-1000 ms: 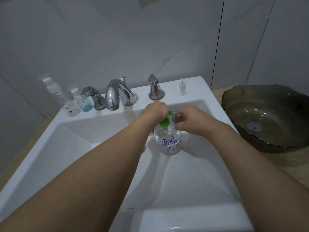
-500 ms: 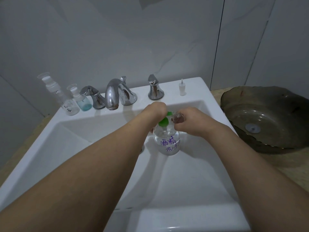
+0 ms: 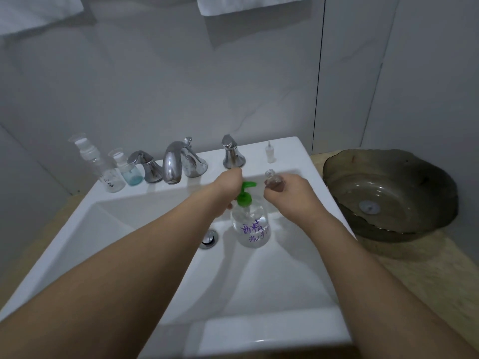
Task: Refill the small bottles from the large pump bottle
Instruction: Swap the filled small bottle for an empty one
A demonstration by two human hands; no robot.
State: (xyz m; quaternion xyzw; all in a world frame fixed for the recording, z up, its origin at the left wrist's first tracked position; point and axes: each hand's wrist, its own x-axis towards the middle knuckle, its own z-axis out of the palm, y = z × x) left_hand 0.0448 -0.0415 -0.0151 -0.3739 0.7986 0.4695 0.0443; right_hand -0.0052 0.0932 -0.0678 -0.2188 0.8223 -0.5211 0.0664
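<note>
Grey marbled wall tile (image 3: 155, 86) behind a white rectangular sink (image 3: 259, 330), with pale stone counter (image 3: 427, 268) to the right and two white towel edges (image 3: 248, 5) hanging at the top of view.

Items on the back ledge, left to right:
- tall clear pump bottle (image 3: 103, 167), capped, dark writing on its side, upright at the left corner;
- short bottle with blue liquid (image 3: 128, 168), capped, just beside the tall one;
- chrome left tap handle (image 3: 146, 165);
- chrome spout (image 3: 178, 161), curving forward over the basin;
- chrome right tap handle (image 3: 232, 152);
- small white nozzle cap (image 3: 270, 152), standing upright and alone near the right corner.

Items in the basin:
- chrome drain plug (image 3: 209, 238), just left of the large bottle;
- large pump bottle (image 3: 252, 224) — clear body, green pump head, purple handwritten characters — standing upright on the basin floor, clear liquid inside;
- left hand (image 3: 228, 189), fingers curled down behind the green pump head; whether they grip it or only rest on it cannot be told;
- right hand (image 3: 287, 194), fingers wrapped round a small open-necked bottle (image 3: 272, 178) held upright just right of the pump spout, close to it but not plainly touching — its mouth uncapped.

Item on the counter, far right:
- dark translucent glass bowl (image 3: 388, 161) with a wavy rim, a pale round disc at its bottom, set just beside the sink's right edge.
</note>
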